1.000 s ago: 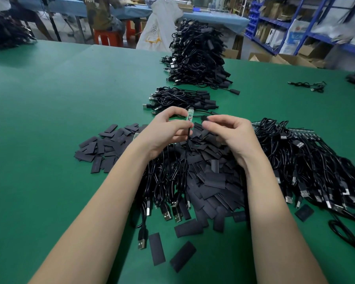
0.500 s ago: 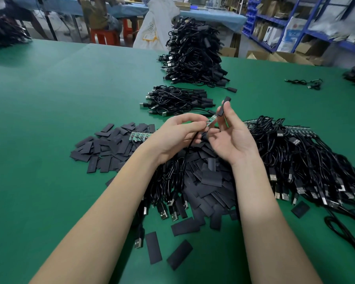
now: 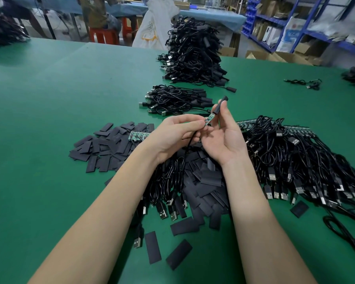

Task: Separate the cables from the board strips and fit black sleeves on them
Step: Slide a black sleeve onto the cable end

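Observation:
My left hand [image 3: 176, 134] pinches a small green circuit board [image 3: 209, 121] whose black cable [image 3: 190, 143] hangs down between my hands. My right hand [image 3: 223, 138], palm turned toward me, pinches a black sleeve [image 3: 219, 105] whose lower end meets the board's upper tip. Flat black sleeves [image 3: 111, 144] lie scattered on the green table [image 3: 49, 111] to the left and in a heap [image 3: 205, 181] under my wrists. A green board strip [image 3: 138, 135] lies on the left sleeves. Cables still on strips [image 3: 295, 158] pile up at the right.
Two stacks of sleeved cables stand farther back: a small one [image 3: 174, 100] and a tall one [image 3: 193, 56]. A loose cable [image 3: 304, 83] lies far right. USB plugs [image 3: 168, 210] poke out near my forearms. Behind the table are a person on a red stool [image 3: 104, 34] and blue shelving [image 3: 295, 27].
My right hand turned palm-up and lifted a black sleeve to the tip of the board. My left hand tilted the board toward the right. The camera moved slightly.

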The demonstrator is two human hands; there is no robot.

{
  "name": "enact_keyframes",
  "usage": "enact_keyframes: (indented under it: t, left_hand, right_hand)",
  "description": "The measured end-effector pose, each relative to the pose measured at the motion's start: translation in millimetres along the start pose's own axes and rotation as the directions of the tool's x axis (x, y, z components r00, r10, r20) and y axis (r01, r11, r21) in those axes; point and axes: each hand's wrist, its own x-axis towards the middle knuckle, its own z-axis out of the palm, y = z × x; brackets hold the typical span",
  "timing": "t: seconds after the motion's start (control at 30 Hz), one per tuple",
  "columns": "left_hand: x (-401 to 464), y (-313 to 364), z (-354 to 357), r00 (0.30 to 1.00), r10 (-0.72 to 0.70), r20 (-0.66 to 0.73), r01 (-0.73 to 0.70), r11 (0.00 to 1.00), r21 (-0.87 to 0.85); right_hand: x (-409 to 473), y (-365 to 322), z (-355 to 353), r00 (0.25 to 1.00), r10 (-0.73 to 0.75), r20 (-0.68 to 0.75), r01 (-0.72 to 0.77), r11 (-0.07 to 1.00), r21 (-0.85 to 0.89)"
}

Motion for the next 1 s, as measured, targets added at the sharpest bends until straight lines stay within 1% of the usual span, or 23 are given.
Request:
enact_keyframes:
  t: [0.33,0.5,0.63,0.7,0.77,0.8,0.87,0.93,1.0]
  left_hand:
    - [1,-1,-3,0.999,0.045,-0.022,-0.045,0.999,0.0]
    - [-1,0,-4,0.997,0.074,-0.011,-0.074,0.997,-0.011]
    - [1,0,-6,0.994,0.086,-0.065,-0.09,0.994,-0.057]
    - [1,-1,-8,0.994,0.102,-0.04,-0.104,0.993,-0.06]
    - [0,-1,-10,0.994,0.112,0.005,-0.112,0.994,-0.009]
    - [0,0,-11,0.993,0.122,-0.002,-0.122,0.991,0.062]
    - [0,-1,-13,0.984,0.164,-0.064,-0.146,0.963,0.225]
    - [0,-1,-14,0.973,0.201,-0.113,-0.165,0.948,0.272]
    - [0,-2,-16,0.96,0.24,-0.145,-0.192,0.94,0.283]
  right_hand:
    - [-3,3,1,0.998,0.007,0.06,-0.005,0.999,-0.033]
    - [-7,5,5,0.995,0.021,0.098,-0.015,0.998,-0.061]
    - [-6,5,6,0.993,0.017,0.119,-0.006,0.996,-0.091]
    - [-6,3,5,0.994,0.011,0.113,0.003,0.992,-0.126]
    - [-6,1,3,0.994,-0.014,0.105,0.027,0.993,-0.118]
    - [-5,0,2,0.994,-0.031,0.1,0.042,0.993,-0.109]
    - [-5,-2,1,0.993,-0.057,0.108,0.071,0.989,-0.131]
    - [-6,-3,2,0.991,-0.067,0.113,0.087,0.98,-0.18]
    - [-8,-4,1,0.995,-0.077,0.071,0.09,0.973,-0.212]
